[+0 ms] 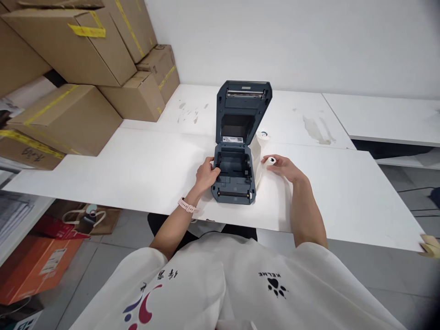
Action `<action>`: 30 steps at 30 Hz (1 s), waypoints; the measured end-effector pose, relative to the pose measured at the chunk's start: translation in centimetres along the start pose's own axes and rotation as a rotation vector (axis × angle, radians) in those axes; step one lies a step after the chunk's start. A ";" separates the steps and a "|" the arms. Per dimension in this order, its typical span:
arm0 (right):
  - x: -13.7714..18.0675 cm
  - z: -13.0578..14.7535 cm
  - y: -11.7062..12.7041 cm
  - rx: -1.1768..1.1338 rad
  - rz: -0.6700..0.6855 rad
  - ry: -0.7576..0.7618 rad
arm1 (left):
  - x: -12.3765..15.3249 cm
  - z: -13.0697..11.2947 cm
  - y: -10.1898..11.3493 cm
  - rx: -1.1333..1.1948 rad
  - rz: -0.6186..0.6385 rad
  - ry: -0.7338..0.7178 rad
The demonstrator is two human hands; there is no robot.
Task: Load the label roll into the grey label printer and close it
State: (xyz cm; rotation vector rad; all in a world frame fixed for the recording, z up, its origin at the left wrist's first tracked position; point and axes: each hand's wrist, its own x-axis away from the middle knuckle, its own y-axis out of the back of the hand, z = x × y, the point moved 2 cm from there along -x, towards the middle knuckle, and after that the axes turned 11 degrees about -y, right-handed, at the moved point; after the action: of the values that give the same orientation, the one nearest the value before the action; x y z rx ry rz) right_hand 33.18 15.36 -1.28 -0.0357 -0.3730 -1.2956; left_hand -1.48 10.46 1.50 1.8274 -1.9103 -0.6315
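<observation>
A dark grey label printer (235,185) stands on the white table in front of me, its lid (244,106) swung up and its inner bay exposed. My left hand (206,175) grips the left wall of the base, the thumb over the rim. To the right of the printer, my right hand (283,167) holds a small white paper roll (271,161) between thumb and fingers, its hollow core end showing. Behind it lies another white roll (264,135), partly hidden by the lid. Pale paper (256,153) lies between the rolls and the printer; its exact shape is hard to make out.
Taped cardboard boxes (79,117) are stacked at the left end of the white table (154,169). A white wall (292,46) rises behind. Below left stand an orange box (41,266) and a brown bag (106,222). A tan object (430,246) sits at the right front corner.
</observation>
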 end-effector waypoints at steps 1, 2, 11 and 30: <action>0.4 0.8 -0.6 -0.011 0.012 0.019 | 0.0 0.0 0.0 0.001 -0.003 0.000; 0.7 1.9 -1.2 -0.026 0.027 0.066 | 0.0 0.0 0.0 0.000 -0.004 -0.001; -0.1 13.7 -11.8 0.944 0.229 0.338 | 0.0 0.1 -0.1 0.021 -0.018 0.007; 10.8 5.1 -17.8 0.820 -0.261 0.507 | 0.5 1.1 -0.8 0.219 -0.048 -0.003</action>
State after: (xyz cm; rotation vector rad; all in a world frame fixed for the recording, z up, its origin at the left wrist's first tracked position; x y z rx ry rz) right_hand 17.45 1.55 3.43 1.0413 -0.4524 -1.2680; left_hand -1.51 9.98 0.14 2.0109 -2.0105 -0.4558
